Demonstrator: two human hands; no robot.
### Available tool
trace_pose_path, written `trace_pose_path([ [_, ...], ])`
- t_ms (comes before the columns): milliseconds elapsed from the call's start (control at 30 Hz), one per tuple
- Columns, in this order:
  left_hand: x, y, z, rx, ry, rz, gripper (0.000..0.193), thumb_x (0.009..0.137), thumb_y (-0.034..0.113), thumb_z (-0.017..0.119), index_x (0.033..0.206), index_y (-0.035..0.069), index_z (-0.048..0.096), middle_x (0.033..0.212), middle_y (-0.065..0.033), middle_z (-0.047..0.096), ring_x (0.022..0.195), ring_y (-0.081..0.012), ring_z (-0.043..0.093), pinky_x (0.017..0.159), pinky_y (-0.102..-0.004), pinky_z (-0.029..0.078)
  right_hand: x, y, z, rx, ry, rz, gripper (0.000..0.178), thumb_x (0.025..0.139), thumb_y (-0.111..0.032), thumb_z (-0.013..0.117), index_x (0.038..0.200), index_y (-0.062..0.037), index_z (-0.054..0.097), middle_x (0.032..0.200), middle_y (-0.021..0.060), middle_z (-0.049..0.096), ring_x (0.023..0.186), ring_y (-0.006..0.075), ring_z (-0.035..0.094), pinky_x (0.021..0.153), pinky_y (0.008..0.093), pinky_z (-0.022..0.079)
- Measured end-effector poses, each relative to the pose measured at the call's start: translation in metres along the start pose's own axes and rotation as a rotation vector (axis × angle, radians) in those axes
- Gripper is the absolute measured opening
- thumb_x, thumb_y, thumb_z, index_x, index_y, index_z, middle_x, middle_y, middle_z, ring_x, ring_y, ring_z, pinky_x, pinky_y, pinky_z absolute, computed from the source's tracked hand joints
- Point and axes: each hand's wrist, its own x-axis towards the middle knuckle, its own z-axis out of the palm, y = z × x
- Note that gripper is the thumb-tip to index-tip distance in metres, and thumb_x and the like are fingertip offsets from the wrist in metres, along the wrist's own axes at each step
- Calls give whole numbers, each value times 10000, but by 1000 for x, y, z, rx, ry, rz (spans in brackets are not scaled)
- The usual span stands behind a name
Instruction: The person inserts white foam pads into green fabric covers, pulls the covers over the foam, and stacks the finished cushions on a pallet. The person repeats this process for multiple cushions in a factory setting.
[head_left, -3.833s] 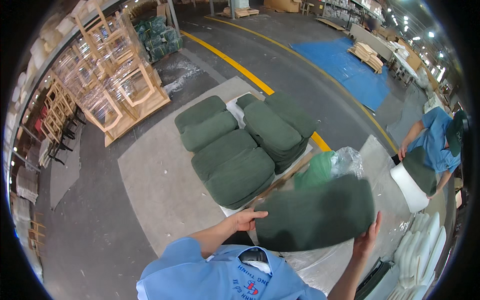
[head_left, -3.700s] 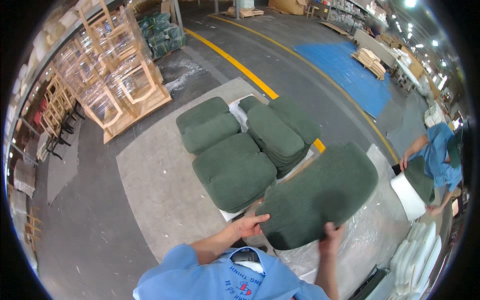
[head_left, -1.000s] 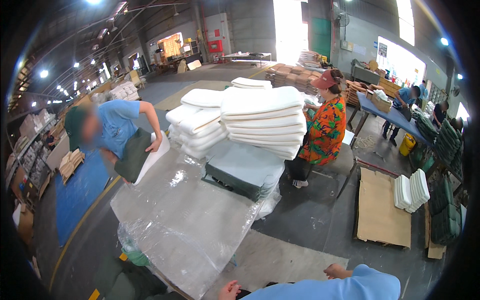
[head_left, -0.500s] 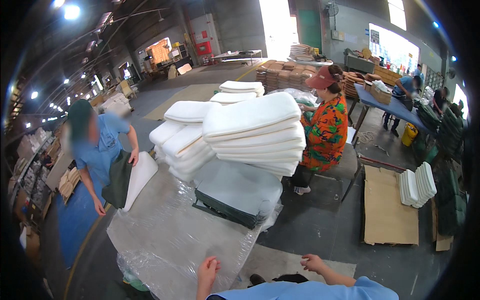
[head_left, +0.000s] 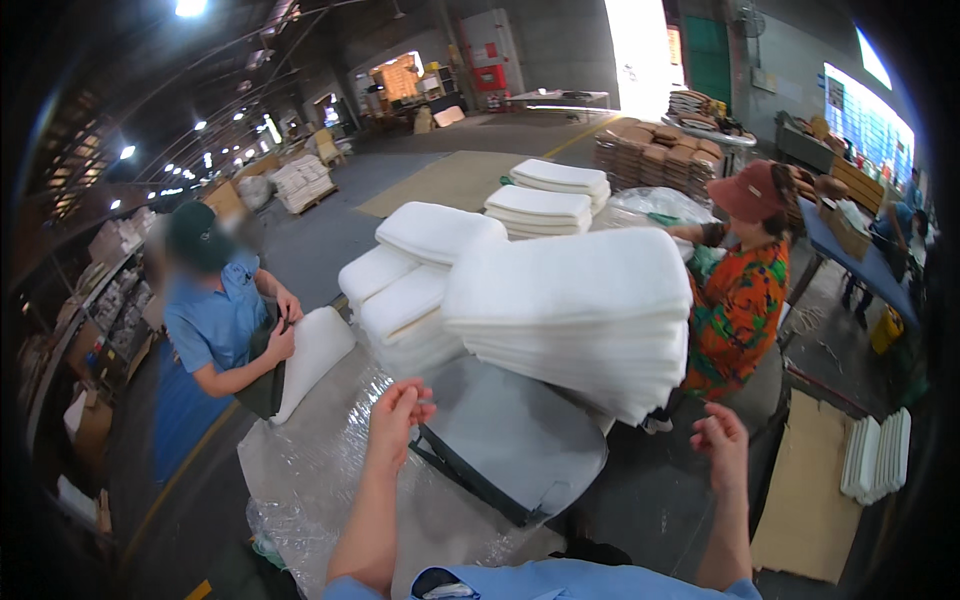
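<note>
Over the wrapped table, my left hand (head_left: 397, 412) is raised beside the left corner of a stack of grey-green fabric covers (head_left: 515, 435). Its fingers are loosely curled and slightly apart, with nothing seen in them. My right hand (head_left: 718, 442) hangs in the air to the right of the covers, fingers half bent and apart, holding nothing. Right behind the covers, a tall leaning stack of white foam cushions (head_left: 570, 290) rises. More white cushions (head_left: 420, 270) are piled to its left.
Clear plastic film covers the table (head_left: 330, 480). At the left, a co-worker (head_left: 215, 310) in blue handles a dark cover on a white cushion. Another person (head_left: 740, 290) in a patterned orange shirt sits behind the cushions. Flat cardboard (head_left: 810, 490) lies on the floor at right.
Both my hands have risen and moved forward, the left toward the covers' corner, the right farther right. My view has turned left and closer. The co-worker's hands have come together on the dark cover.
</note>
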Motion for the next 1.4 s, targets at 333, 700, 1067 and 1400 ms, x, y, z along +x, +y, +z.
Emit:
trace_pose_path([
  [333, 132, 49, 80, 31, 66, -161, 427, 1045, 426, 671, 1251, 53, 667, 1081, -75, 698, 834, -184, 695, 717, -332, 565, 207, -110, 47, -55, -179, -88, 467, 1121, -456, 535, 1202, -27, 702, 860, -18, 672, 592, 58, 573, 511, 220, 427],
  [700, 163, 56, 84, 137, 6, -231, 419, 1005, 449, 734, 1136, 52, 736, 943, -5, 711, 766, -118, 622, 667, -302, 507, 257, -125, 81, -352, -407, -164, 211, 1045, -215, 678, 951, -28, 700, 730, -84, 569, 603, 17, 453, 537, 221, 332],
  [1067, 30, 53, 43, -144, 247, -21, 294, 1017, 333, 734, 1169, 82, 740, 1005, 18, 717, 894, -94, 632, 790, -278, 495, 191, -160, 96, -251, -486, -310, 370, 999, -194, 690, 1239, 81, 633, 1072, 80, 709, 956, 144, 645, 898, 298, 505],
  [1400, -270, -120, -101, -278, 807, -410, 307, 1015, 380, 736, 1146, 103, 748, 989, 16, 728, 880, -118, 663, 835, -339, 537, 29, 2, 226, -200, -938, 264, 361, 948, -120, 684, 1241, 81, 623, 1104, 134, 719, 986, 187, 673, 943, 335, 520],
])
